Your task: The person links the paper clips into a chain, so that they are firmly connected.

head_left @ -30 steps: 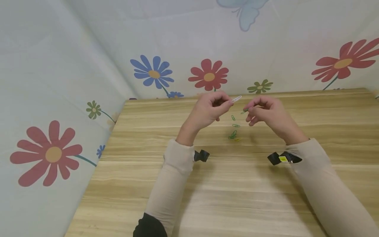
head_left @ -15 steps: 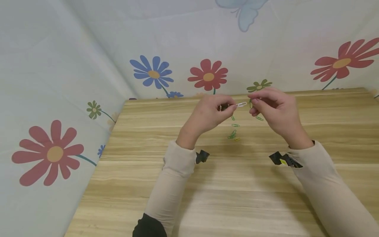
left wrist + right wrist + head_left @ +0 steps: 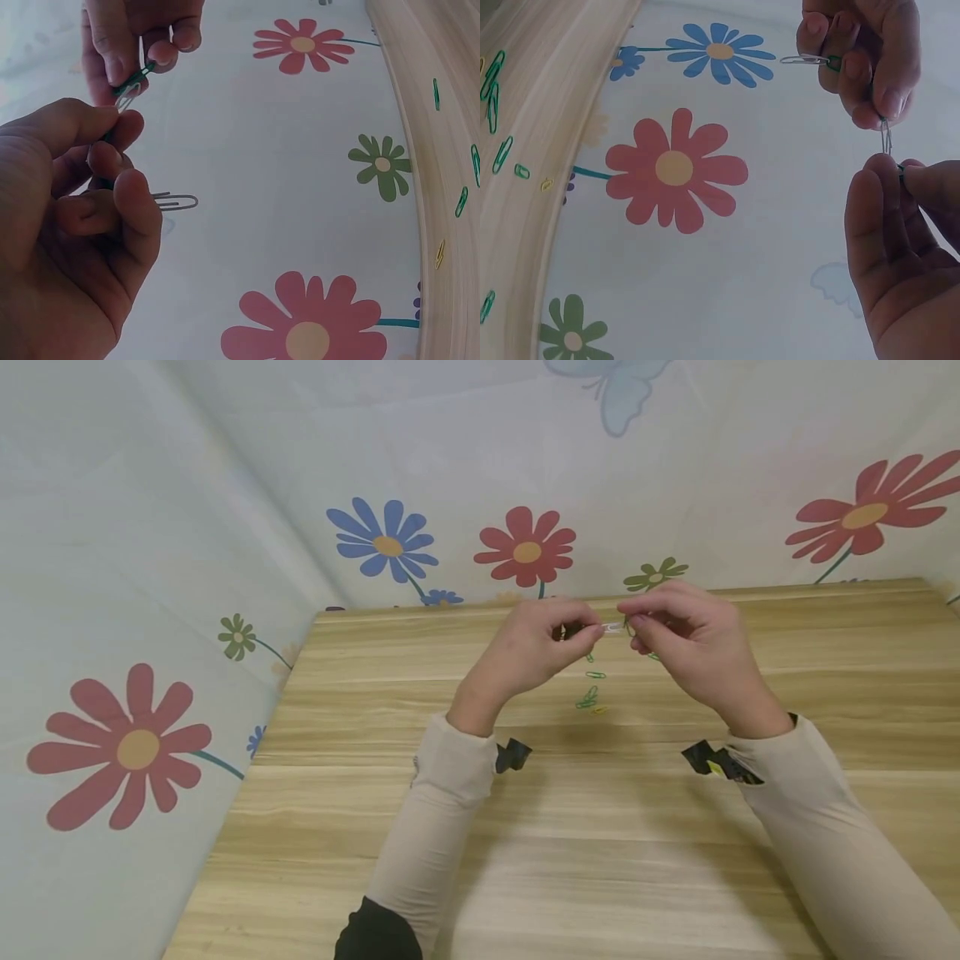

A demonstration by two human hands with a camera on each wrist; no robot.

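Observation:
My left hand (image 3: 521,647) is raised over the far part of the table and pinches a white paper clip (image 3: 127,97) between thumb and index finger; its looped end sticks out toward the other hand. A second white paper clip (image 3: 802,59) dangles beside the curled lower fingers, with a bit of green clip (image 3: 833,63) at its end; the rest of this chain is hidden in the hand. Close on the right, my right hand (image 3: 697,647) pinches a green paper clip (image 3: 135,78) that meets the white clip's loop. In the right wrist view its fingertips largely cover that green clip.
Several loose green paper clips (image 3: 596,675) lie on the wooden table (image 3: 570,860) below the hands, some in a small cluster (image 3: 587,700). A yellow paper clip (image 3: 599,710) is beside the cluster. Behind the table's far edge hangs a flower-printed cloth (image 3: 450,460).
My right hand first rose and turned its green clip upright, uncovering a green clip on the table. It then moved left, bringing its clip to the white one. The left hand shifted slightly right and down.

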